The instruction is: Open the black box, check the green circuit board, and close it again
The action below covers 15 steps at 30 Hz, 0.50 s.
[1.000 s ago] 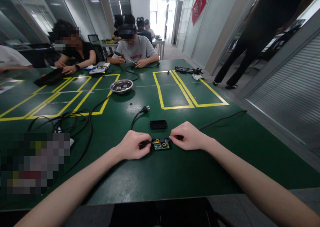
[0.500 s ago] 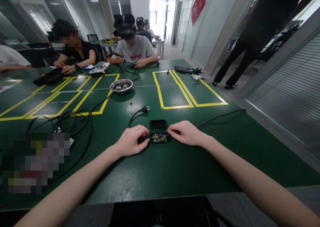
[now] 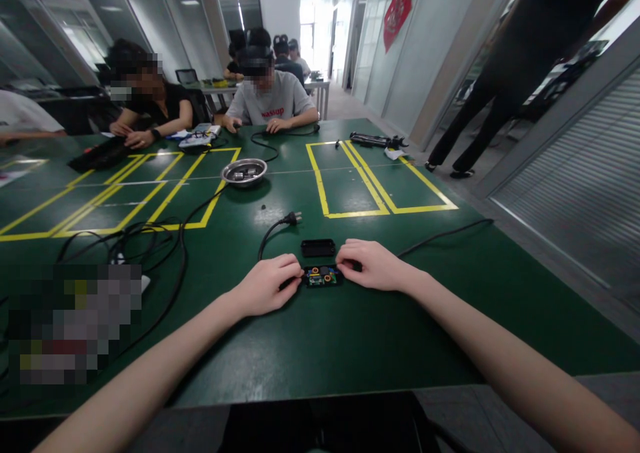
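Note:
A small black case half [image 3: 323, 277] lies on the green table between my hands, with a circuit board and copper coils inside. My left hand [image 3: 273, 281] is closed at its left end, around the black cable entering there. At the right end, my right hand [image 3: 367, 263] pinches the other black cable [image 3: 440, 234], which runs off to the right. The matching black cover [image 3: 318, 248] lies just behind the case, open side up. A black power plug [image 3: 293, 218] rests further back, its cord passing behind my left hand.
A metal bowl [image 3: 244, 172] with small metal parts stands behind on the left. Tangled black cables [image 3: 145, 240] and a blurred-out object [image 3: 75, 323] lie left. Yellow tape [image 3: 355, 214] marks rectangles. A folded black tripod-like item [image 3: 377, 140] lies at the back. People sit across the table.
My left hand's fingertips have moved slightly up and right against the case end. The case has barely shifted. Across the table, a person has lowered the screwdriver from in front of the chest.

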Each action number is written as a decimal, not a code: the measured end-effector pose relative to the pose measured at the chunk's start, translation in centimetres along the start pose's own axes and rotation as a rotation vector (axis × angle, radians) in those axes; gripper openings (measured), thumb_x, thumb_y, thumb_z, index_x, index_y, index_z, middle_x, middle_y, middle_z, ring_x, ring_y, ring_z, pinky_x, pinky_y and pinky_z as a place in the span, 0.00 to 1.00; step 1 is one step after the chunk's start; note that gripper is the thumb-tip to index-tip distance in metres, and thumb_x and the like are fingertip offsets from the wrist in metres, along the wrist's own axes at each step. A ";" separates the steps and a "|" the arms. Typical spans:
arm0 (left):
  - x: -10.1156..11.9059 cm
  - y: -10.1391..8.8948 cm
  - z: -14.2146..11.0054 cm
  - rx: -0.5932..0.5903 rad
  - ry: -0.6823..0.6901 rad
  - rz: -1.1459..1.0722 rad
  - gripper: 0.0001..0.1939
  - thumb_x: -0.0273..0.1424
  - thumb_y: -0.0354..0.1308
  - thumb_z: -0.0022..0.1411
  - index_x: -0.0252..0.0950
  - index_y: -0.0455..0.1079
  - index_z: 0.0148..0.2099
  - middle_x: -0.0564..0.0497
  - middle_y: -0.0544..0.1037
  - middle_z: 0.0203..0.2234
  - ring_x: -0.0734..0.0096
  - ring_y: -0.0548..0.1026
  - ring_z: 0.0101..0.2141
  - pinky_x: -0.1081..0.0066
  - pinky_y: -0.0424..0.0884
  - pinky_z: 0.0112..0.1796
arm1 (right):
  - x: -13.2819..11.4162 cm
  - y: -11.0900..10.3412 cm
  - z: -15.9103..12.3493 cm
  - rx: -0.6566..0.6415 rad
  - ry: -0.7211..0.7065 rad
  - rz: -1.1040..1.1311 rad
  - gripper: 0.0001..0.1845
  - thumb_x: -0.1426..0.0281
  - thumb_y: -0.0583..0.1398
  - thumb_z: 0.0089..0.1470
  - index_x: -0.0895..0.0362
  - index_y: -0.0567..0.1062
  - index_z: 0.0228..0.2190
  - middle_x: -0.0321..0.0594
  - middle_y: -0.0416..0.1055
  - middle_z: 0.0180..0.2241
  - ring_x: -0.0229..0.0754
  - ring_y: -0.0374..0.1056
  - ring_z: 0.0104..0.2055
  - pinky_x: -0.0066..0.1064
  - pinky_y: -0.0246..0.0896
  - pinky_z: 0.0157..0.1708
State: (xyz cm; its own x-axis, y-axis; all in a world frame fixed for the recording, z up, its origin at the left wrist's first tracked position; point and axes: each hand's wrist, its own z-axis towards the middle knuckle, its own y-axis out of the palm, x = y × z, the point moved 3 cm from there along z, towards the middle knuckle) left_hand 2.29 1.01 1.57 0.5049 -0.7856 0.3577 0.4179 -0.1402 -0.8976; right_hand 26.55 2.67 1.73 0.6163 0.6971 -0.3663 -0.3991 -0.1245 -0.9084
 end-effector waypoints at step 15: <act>0.5 0.8 0.2 0.078 0.093 0.113 0.08 0.35 0.59 0.70 0.36 0.73 0.46 0.47 0.79 0.39 0.63 0.76 0.39 0.65 0.71 0.39 | -0.1 1.3 0.9 0.036 0.156 -0.207 0.18 0.70 0.57 0.62 0.55 0.67 0.20 0.38 0.71 0.22 0.39 0.64 0.25 0.31 0.46 0.28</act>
State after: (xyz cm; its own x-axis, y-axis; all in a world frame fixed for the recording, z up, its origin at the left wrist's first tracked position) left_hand 3.01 0.60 1.12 0.4813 -0.8468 0.2265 0.4215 -0.0030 -0.9068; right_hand 25.41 3.07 0.79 0.7833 0.5877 -0.2027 -0.2761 0.0368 -0.9604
